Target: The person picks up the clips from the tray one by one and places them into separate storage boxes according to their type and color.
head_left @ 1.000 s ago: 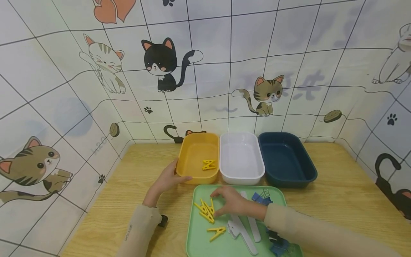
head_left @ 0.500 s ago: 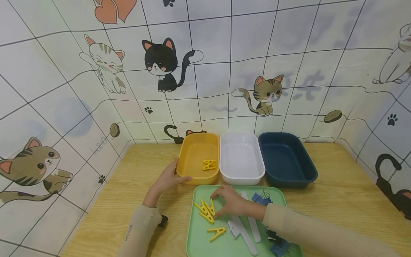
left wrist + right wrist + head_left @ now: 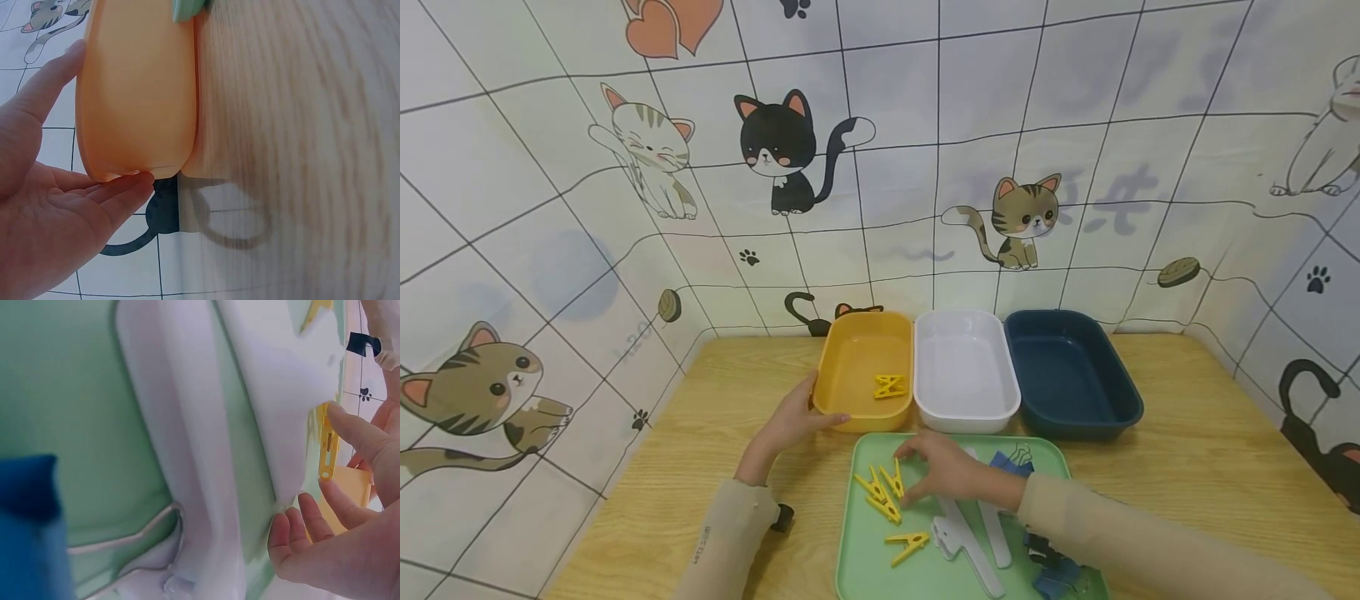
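- Yellow plastic spring clip (image 3: 325,453) sits between the thumb and forefinger of the right hand (image 3: 951,472), over the pale green rectangular tray (image 3: 859,567); that hand is pinching it.
- Over the last half second this clip has shifted slightly, with a clearer gap between it and the two yellow clips (image 3: 883,507) crossed just beside it.
- That suggests the pinch has taken hold and the pick-up is starting; whether the clip is fully off the tray, I cannot tell.
- Left hand (image 3: 793,421) grips the near left corner of the yellow-orange rounded plastic bin (image 3: 850,362), which has stayed put.
- Inside that bin, the yellow clips (image 3: 890,387) lie unchanged near its right wall.
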A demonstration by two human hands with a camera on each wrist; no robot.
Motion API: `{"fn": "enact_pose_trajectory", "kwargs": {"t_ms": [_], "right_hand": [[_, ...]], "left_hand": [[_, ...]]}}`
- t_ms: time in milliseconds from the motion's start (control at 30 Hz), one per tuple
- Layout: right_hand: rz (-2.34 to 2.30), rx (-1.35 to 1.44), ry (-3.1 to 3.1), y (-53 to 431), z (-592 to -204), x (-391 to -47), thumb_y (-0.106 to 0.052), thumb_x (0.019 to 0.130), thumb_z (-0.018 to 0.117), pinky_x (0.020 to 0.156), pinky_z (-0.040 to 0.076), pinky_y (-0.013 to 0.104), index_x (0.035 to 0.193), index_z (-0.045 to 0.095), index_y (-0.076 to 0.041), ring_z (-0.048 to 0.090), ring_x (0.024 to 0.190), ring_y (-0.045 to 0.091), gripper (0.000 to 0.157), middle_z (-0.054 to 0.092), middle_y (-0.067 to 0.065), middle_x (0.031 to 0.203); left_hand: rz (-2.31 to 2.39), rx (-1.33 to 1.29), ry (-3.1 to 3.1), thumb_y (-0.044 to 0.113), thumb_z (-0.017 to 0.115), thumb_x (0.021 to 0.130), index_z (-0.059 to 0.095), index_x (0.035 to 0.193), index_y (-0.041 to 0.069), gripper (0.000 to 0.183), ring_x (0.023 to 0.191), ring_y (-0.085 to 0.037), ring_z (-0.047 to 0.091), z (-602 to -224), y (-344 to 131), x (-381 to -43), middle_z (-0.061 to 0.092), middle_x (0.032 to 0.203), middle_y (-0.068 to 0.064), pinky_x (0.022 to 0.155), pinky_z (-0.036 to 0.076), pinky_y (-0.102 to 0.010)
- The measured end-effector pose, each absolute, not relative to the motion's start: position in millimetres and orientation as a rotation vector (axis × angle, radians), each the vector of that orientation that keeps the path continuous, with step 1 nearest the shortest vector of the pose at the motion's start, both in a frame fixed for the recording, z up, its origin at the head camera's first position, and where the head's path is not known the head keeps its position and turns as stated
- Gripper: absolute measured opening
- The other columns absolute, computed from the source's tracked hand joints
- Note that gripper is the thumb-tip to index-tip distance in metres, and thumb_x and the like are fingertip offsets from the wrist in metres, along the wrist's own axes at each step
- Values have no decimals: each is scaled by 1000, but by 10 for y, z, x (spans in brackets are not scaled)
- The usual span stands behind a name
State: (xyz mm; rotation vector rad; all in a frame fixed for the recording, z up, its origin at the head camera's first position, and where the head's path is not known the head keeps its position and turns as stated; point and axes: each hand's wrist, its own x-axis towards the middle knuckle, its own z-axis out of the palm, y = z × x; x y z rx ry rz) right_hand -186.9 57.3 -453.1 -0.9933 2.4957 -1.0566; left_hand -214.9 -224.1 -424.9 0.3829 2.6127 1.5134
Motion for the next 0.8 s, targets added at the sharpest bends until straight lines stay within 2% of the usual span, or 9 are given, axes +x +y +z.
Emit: {"fn": "enact_pose_trajectory", "kwargs": {"t_ms": [267, 567, 800], "right_hand": [[-1095, -975, 2470, 541, -4439, -1873, -21, 70, 92, 88, 55, 41, 120, 67, 0, 61, 104, 32, 60, 67, 13, 116], [-1166, -1003, 2458, 510, -4274, -1931, -18, 73, 90, 88, 55, 50, 120, 64, 5, 61, 106, 39, 58, 67, 20, 118], [-1151, -890, 2488, 465, -4171, -2013, -20, 75, 90, 89, 55, 50, 121, 65, 0, 62, 103, 35, 56, 69, 14, 118]], "left_hand": [[1528, 371, 2631, 12, 81, 86, 34, 151, 5, 80, 122, -42, 54, -4501, -2317, -2287, 53, 138, -25, 109, 41, -58], [1470, 357, 2667, 19, 82, 86, 33, 152, 2, 84, 123, -35, 55, -4538, -2339, -2305, 54, 141, -19, 110, 42, -54], [1463, 329, 2675, 20, 82, 85, 34, 152, 3, 84, 120, -34, 56, -4535, -2331, -2300, 55, 138, -18, 109, 44, -52]]}}
